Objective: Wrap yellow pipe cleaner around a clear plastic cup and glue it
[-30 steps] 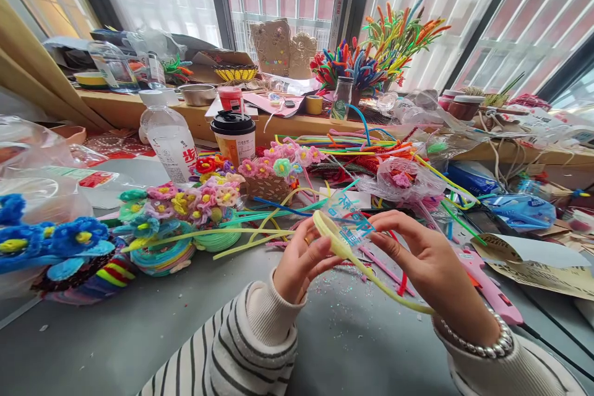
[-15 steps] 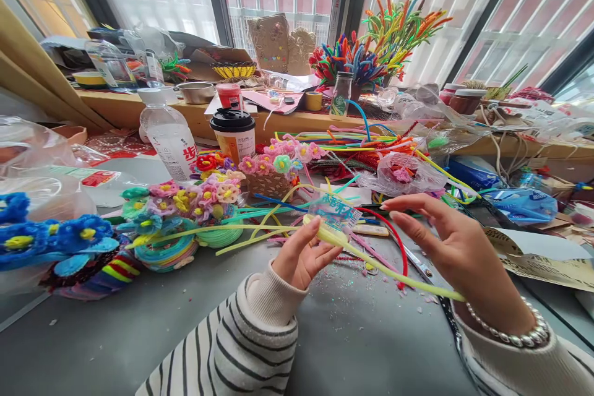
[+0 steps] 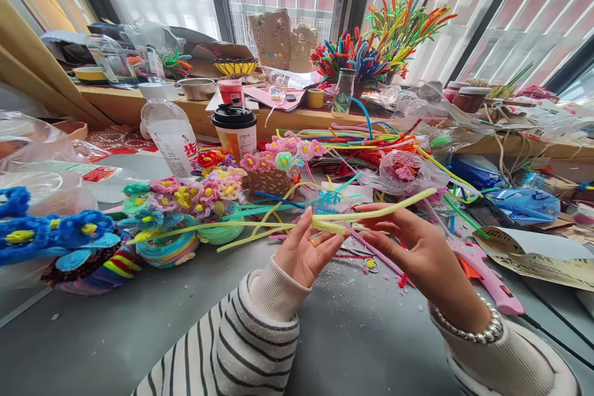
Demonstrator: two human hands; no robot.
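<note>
Pinched in my left hand [image 3: 304, 253], between thumb and fingers, is a pale yellow pipe cleaner [image 3: 334, 224] with a short folded part at the grip. One long end stretches left over the flower pots; the other rises to the right past my right hand [image 3: 413, 247]. The fingers of that hand are apart, with the yellow strand lying across or close against them; firm contact is hard to make out. Other pipe cleaners [image 3: 273, 201] in blue, teal and yellow lie just behind my left hand.
A pink glue gun [image 3: 489, 278] lies to the right beside brown paper [image 3: 547, 260]. Pipe-cleaner flowers in pots [image 3: 167, 241] line the left. Behind stand a water bottle [image 3: 171, 136] and a lidded cup [image 3: 234, 130]. Glitter [image 3: 350, 297] is scattered over the grey tabletop [image 3: 362, 352].
The right end of the yellow pipe cleaner has swung from pointing down-right to up-right. My right hand has moved left, nearer my left hand, uncovering the pink glue gun.
</note>
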